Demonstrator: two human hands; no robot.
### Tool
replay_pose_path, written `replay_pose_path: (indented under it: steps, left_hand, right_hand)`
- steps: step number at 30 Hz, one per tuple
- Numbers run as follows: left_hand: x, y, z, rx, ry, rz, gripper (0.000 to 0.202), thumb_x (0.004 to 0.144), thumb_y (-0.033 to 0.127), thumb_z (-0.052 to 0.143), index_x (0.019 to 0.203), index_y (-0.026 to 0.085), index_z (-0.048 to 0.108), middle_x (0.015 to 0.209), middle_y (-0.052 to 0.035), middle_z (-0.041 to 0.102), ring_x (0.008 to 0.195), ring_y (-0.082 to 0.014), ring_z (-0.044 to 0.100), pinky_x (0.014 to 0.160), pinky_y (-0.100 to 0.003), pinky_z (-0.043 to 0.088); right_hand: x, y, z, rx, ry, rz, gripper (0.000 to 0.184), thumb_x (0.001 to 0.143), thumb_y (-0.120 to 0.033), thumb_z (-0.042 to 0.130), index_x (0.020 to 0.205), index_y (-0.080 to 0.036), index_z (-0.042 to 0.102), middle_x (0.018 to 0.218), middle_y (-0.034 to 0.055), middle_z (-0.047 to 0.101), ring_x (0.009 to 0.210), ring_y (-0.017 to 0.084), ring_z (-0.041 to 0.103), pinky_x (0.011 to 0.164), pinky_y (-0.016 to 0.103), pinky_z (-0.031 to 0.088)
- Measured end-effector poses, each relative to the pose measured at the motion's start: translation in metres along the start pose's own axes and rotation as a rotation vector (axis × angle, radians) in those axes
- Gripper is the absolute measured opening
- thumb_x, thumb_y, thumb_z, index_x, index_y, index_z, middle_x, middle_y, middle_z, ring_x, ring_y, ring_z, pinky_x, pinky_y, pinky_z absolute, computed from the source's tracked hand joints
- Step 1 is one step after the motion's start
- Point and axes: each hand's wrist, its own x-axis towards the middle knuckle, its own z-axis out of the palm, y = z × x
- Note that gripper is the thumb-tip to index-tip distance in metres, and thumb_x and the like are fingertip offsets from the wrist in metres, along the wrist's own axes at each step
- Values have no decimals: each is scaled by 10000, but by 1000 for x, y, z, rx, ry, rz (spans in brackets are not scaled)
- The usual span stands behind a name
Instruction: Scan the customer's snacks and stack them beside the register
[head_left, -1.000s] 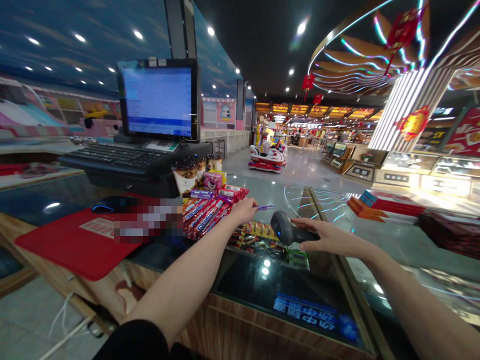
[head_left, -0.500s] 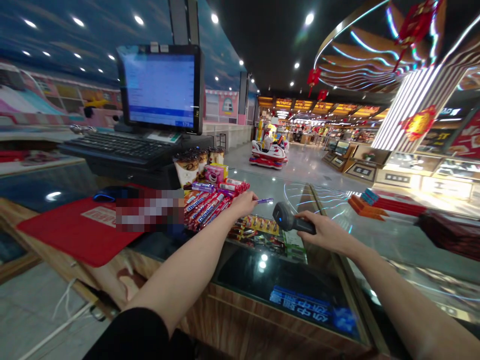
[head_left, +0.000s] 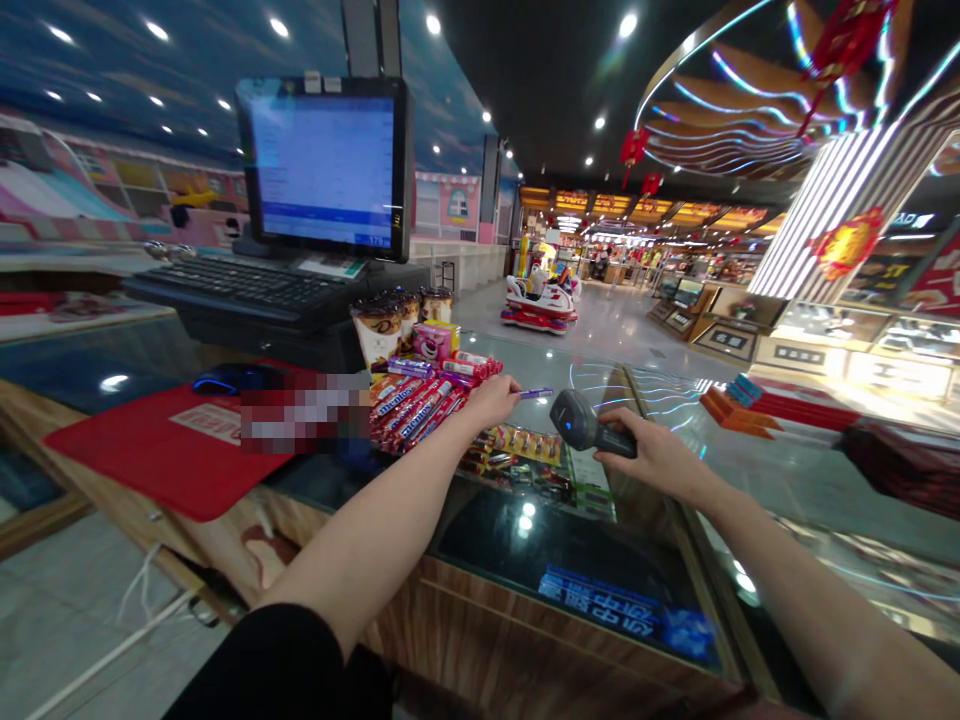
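Observation:
My left hand [head_left: 491, 402] is shut on a thin purple stick-shaped packet [head_left: 535, 393], whose tip points at a black handheld barcode scanner [head_left: 576, 421]. My right hand [head_left: 656, 456] grips the scanner by its handle, with the blue-lit head facing the packet across a small gap. Just behind my left hand lies a heap of red Mentos-style candy rolls [head_left: 415, 413] on the glass counter [head_left: 517, 540]. Several chocolate cups [head_left: 377, 332] and a pink box [head_left: 433, 341] stand behind the rolls.
A till screen [head_left: 326, 168] and black keyboard [head_left: 240, 284] stand at the left, with a mouse [head_left: 236, 378] on a red mat [head_left: 169, 450]. Boxed goods [head_left: 907, 468] lie on the right counter. A kiddie ride [head_left: 538, 303] stands on the mall floor beyond.
The whole scene sits slightly higher in view and has shifted a little. My right hand's fingers now wrap more closely round the scanner handle. The scanner stays close to the purple packet.

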Motion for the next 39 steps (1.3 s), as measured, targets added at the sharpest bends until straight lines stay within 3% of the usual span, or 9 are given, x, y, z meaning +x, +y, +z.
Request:
replay_pose_path:
  steps: [20, 31, 35, 39]
  left_hand:
    - [3, -2, 1, -13, -10, -17, 233, 880, 259, 528, 1045, 172, 668, 1097, -82, 690, 1034, -210, 624, 888, -302, 475]
    - [2, -2, 0, -32, -3, -7, 230, 877, 257, 530, 1040, 172, 669, 1074, -85, 699, 1011, -207, 627, 894, -304, 477]
    - [2, -2, 0, -36, -5, -13, 226, 874, 259, 538, 1039, 174, 667, 1070, -79, 698, 1004, -201, 629, 885, -298, 476]
    - [1, -3, 1, -38, -10, -22, 220, 870, 264, 545, 1028, 169, 665, 1055, -79, 692, 1003, -202, 625, 879, -302, 477]
  right_hand:
    - [-2, -4, -5, 23, 28, -45, 327, 812, -405, 612, 1092, -252, 540, 928, 35, 700, 816, 224, 670, 704, 337, 484]
    - [-2, -4, -5, 31, -5, -20, 400, 792, -426, 628, 1150, -262, 552, 950, 50, 702, 845, 243, 670, 756, 374, 495]
    - [-2, 1, -1, -6, -66, -12, 499, 787, -473, 635, 1224, -258, 526, 976, 60, 698, 865, 258, 670, 764, 387, 498]
    - [-2, 5, 3, -13, -106, -21, 473, 797, -483, 629, 1211, -271, 544, 1029, 58, 693, 893, 261, 669, 771, 391, 499]
